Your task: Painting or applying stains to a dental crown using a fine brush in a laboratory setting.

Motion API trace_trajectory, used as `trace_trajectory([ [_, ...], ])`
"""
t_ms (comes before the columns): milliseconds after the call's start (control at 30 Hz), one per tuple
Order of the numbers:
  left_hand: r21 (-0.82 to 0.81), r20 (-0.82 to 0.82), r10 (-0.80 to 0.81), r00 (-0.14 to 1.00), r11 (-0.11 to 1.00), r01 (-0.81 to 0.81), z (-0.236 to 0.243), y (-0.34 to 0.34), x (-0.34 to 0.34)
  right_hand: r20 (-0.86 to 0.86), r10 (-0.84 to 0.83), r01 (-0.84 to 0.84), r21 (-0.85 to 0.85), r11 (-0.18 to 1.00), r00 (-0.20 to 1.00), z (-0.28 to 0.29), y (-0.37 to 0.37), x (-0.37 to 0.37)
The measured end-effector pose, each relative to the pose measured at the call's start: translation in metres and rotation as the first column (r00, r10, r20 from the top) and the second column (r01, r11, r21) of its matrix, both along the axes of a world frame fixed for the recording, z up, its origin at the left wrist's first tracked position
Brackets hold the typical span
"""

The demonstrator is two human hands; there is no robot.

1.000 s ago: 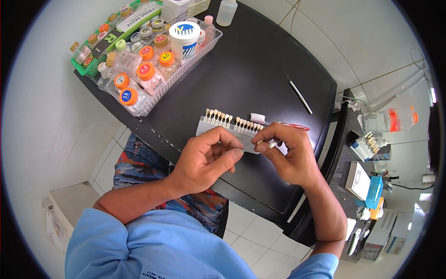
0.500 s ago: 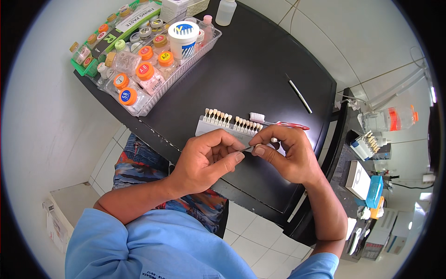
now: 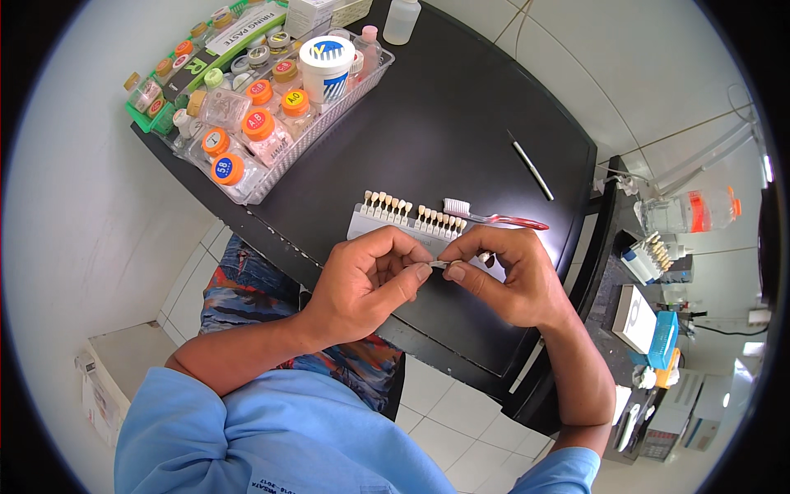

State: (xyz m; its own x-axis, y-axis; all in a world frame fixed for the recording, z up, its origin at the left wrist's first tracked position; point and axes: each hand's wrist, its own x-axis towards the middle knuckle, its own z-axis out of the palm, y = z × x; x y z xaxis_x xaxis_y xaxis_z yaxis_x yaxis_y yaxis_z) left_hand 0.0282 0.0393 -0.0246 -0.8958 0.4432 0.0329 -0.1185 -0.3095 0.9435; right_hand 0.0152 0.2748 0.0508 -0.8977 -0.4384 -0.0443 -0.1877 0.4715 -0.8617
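Note:
My left hand (image 3: pixel 362 284) and my right hand (image 3: pixel 514 276) meet over the front of the black table. Between their fingertips they pinch a small pale tab (image 3: pixel 439 264), thin and mostly covered by the fingers. A tooth-like white piece (image 3: pixel 485 258) shows among the curled fingers of my right hand; whether it belongs to the tab I cannot tell. Just beyond my hands lies a grey dental shade guide (image 3: pixel 391 227) with a row of tooth-coloured tabs and a gap in the row. A toothbrush (image 3: pixel 502 220) with white bristles and a red-and-clear handle rests beside it.
At the far left stands a clear plastic basket (image 3: pixel 288 156) full of capped jars, next to a green basket (image 3: pixel 152 122). A thin pointed instrument (image 3: pixel 533 170) lies at the right. A squeeze bottle (image 3: pixel 401 22) stands at the back. A side counter (image 3: pixel 605 272) holds boxes and a bottle.
The small tab between my fingertips has turned and shows a paler side. The white piece in my right hand has shifted slightly downward. Both hands stay almost in place.

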Motion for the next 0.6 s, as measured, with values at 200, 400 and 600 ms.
trace_trajectory([
  [200,0.007,-0.026,0.012,1.0,1.0,-0.012,-0.0035,0.0005,0.0004,-0.033,0.004,-0.003,0.014,1.0,0.999,0.0001,-0.0011,-0.0003],
  [400,0.006,-0.084,0.0,0.997,1.0,0.0,-0.0028,-0.0001,0.0008,-0.062,-0.013,0.014,0.01,1.0,0.998,0.001,-0.0032,0.0009],
  [600,0.014,-0.061,-0.02,0.998,1.0,0.021,-0.0012,-0.0005,0.0001,-0.084,-0.02,0.023,0.029,0.999,0.996,0.0041,-0.0052,0.0008],
])
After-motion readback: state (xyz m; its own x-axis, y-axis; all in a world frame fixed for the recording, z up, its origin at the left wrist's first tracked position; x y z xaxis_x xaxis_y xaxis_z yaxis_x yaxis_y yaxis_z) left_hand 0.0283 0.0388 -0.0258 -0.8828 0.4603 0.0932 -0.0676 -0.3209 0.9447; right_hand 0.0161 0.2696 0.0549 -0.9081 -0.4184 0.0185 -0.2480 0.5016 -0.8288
